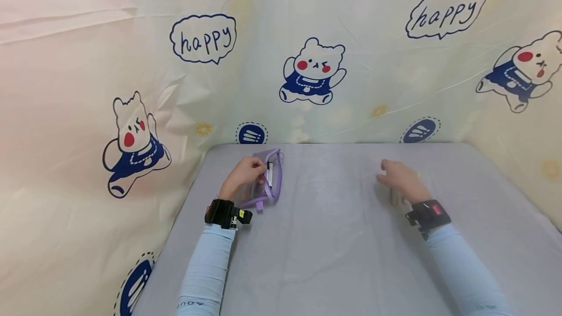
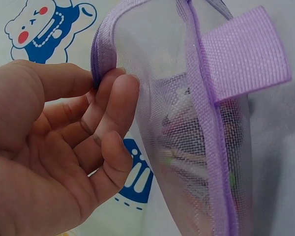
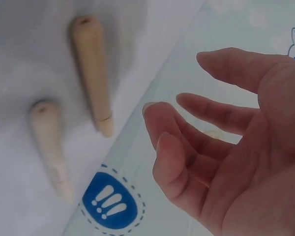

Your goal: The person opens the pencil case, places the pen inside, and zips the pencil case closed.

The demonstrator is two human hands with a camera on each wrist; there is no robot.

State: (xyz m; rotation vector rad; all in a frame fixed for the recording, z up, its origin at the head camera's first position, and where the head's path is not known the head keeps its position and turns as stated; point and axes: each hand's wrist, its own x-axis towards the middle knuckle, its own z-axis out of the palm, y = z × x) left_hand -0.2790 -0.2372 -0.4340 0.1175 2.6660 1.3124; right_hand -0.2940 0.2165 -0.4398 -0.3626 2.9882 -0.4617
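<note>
My left hand [image 1: 247, 173] pinches the edge of a purple mesh zip pouch [image 1: 276, 187] at the far left of the table. In the left wrist view, the thumb and fingertips hold the pouch's trim [image 2: 104, 54], while a wide purple tab [image 2: 248, 56] sticks out from its end. Dark and coloured contents show blurred through the mesh. On the right, my right hand [image 1: 405, 179] holds nothing, its fingers loosely bent. Close to it, two tapered wooden pieces lie on the table: a tan one [image 3: 91, 64] and a paler one [image 3: 50, 142], each with a small mark at the thick end.
A grey cloth covers the table [image 1: 325, 238]. Behind it and along the left side hangs a printed curtain [image 1: 373, 72] with bears and "happy" bubbles, meeting the table's far edge.
</note>
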